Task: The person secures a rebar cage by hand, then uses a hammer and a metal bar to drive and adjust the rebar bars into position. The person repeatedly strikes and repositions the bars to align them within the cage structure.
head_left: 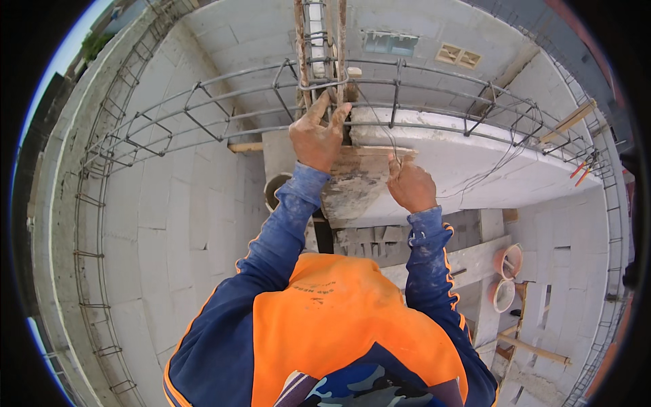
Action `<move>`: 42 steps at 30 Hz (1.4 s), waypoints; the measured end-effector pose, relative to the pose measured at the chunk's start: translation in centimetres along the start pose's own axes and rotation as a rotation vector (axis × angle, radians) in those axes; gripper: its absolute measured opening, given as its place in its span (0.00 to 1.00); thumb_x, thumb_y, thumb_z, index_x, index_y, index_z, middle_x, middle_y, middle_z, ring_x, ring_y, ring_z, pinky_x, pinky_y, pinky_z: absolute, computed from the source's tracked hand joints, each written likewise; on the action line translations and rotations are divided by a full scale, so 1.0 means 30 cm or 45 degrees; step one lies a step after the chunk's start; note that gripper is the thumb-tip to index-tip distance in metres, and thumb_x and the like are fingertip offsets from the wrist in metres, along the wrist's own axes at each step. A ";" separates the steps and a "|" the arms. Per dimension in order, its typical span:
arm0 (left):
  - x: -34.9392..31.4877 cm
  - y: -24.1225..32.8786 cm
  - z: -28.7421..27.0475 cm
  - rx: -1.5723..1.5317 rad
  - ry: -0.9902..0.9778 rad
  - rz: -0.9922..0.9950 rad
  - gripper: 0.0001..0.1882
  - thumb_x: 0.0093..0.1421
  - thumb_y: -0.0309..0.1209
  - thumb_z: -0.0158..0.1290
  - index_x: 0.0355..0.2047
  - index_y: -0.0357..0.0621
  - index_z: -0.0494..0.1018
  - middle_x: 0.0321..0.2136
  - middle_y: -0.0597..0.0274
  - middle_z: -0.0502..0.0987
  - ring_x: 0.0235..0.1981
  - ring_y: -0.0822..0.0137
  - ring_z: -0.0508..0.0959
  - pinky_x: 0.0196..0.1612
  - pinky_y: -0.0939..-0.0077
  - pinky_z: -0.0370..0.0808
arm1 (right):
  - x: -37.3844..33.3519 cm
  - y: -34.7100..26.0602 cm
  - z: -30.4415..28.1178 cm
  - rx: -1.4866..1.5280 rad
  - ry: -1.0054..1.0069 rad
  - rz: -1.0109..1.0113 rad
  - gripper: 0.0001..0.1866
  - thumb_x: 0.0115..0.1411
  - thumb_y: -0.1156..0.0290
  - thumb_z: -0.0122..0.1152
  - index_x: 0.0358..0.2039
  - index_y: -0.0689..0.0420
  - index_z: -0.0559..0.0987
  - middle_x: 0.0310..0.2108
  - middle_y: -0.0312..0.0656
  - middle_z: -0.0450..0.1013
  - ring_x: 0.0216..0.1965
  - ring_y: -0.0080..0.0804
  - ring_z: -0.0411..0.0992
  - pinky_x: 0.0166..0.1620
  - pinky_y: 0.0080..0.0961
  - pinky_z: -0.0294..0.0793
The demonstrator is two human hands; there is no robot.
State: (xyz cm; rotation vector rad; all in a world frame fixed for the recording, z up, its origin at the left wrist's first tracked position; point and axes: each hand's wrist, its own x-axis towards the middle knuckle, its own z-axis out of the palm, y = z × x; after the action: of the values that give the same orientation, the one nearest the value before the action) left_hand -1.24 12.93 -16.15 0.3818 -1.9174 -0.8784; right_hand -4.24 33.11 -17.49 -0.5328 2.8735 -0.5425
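My left hand (317,138) reaches up to the upright reinforcing bars (341,47), where they cross a horizontal rebar cage (271,112). Its thumb and forefinger are spread apart at the crossing, and what its other fingers touch is hidden. A bent steel stirrup (322,85) circles the upright bars just above the fingertips. Lower and to the right, my right hand (412,184) is closed with the forefinger up, pinching a thin tie wire (390,129). That wire runs up toward the bars. Below the cage, a mortar-stained board (359,178) lies between my hands.
A white block wall (468,159) runs right beneath the cage. Loose wire strands (498,163) trail over it, and red-handled pliers (581,173) hang at the far right. One bucket (272,192) stands by my left forearm; two more buckets (503,296) sit lower right near planks (536,349).
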 end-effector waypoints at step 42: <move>0.138 0.047 -0.149 0.425 0.009 0.311 0.29 0.61 0.55 0.59 0.56 0.52 0.77 0.54 0.68 0.79 0.62 0.60 0.69 0.69 0.51 0.38 | -0.103 -0.066 -0.035 1.307 -0.051 -0.244 0.08 0.67 0.73 0.53 0.36 0.62 0.79 0.23 0.27 0.65 0.25 0.14 0.58 0.30 0.18 0.62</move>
State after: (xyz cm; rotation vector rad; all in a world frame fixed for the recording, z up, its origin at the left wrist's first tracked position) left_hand 0.74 9.60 -11.25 0.3364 -2.0548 -0.3968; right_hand -1.00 32.88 -15.48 -0.5853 2.0757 -1.8091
